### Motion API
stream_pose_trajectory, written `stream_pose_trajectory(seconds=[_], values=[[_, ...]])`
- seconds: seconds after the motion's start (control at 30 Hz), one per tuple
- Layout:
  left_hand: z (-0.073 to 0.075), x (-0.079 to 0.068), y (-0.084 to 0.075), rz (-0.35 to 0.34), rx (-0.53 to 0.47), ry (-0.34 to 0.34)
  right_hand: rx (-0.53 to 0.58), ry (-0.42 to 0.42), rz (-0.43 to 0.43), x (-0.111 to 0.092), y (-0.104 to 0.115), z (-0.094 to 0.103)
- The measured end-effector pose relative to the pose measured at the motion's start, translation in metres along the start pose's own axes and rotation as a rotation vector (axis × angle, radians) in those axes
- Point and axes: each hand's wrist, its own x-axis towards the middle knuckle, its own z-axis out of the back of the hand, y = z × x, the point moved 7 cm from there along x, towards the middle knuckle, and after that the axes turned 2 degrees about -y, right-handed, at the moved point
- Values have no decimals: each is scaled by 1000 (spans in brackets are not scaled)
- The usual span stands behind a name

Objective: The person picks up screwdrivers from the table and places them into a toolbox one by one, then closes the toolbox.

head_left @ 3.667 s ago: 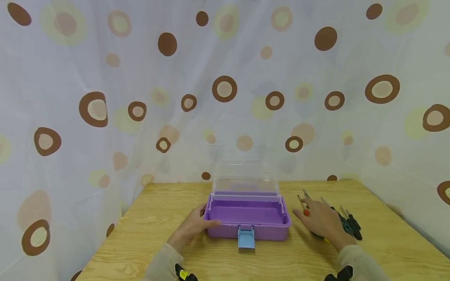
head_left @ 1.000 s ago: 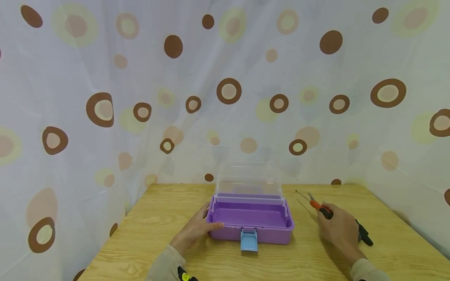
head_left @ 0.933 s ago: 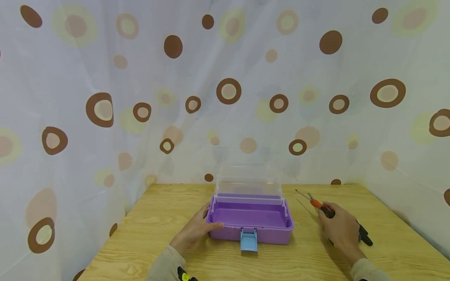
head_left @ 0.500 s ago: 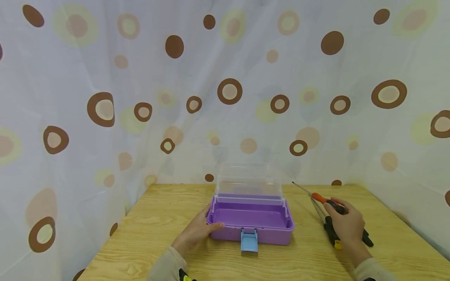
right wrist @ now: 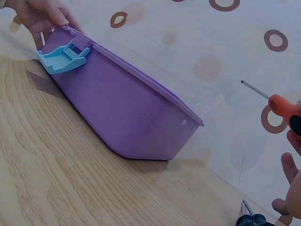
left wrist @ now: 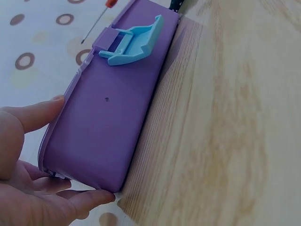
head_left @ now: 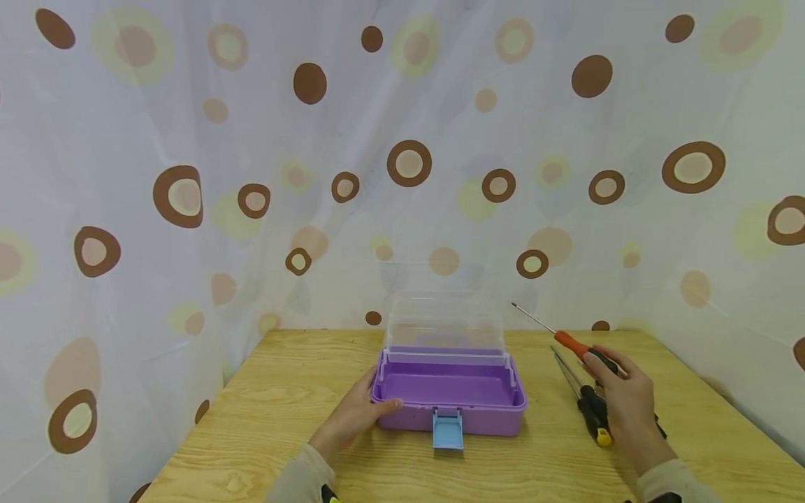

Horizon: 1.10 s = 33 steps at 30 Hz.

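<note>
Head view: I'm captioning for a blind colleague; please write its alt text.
A right hand holds up an orange-and-black screwdriver near black-handled tools on a wooden table, while the left hand grips the left end of an open purple box with a clear lid. A dotted backdrop hangs behind.

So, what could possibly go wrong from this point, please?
1. The right hand grips the screwdriver near the handle's rear, so it might tip.
2. The shaft points toward the raised lid, so moving left might scrape it.
3. The left hand has its thumb on the box, so a lowered tool might poke it.
</note>
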Motion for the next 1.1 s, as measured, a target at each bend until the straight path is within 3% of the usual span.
stream_pose_trajectory(seconds=[0.23, 0.5, 0.77, 1.1], values=[[6, -2, 2, 29, 23, -42, 34, 135, 14, 0, 0, -16], [7, -2, 3, 22, 29, -36, 29, 255, 59, -2, 2, -38], [6, 0, 2, 8, 30, -34, -116, 337, 22, -5, -1, -63], [6, -1, -1, -13, 4, -24, -175, 367, -11, -6, -12, -91]])
